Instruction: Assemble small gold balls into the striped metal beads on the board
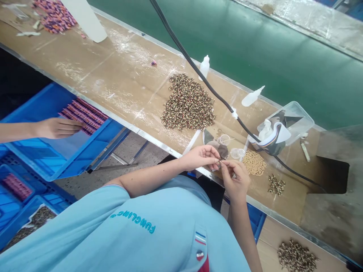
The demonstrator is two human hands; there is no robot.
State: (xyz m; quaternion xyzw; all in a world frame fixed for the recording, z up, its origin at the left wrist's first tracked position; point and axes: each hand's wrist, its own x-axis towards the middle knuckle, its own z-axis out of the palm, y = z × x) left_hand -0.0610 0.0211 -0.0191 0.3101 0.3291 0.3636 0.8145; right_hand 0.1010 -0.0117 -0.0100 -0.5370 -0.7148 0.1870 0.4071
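My left hand and my right hand meet at the table's near edge, thumbs and fingers pinched around one tiny brown-and-gold piece. Its exact shape is too small to make out. Just beyond my fingers lie a dark grey cloth and small clear round dishes. Right of my right hand is a pile of small tan pieces, with a small cluster of brown-and-gold pieces beyond it. A large heap of similar brown-and-gold pieces spreads farther back on the table.
A black cable hangs across the table. White squeeze bottles and a clear plastic box stand along the back, before a green belt. At left, another person's hand reaches over a blue crate with pink-purple rows.
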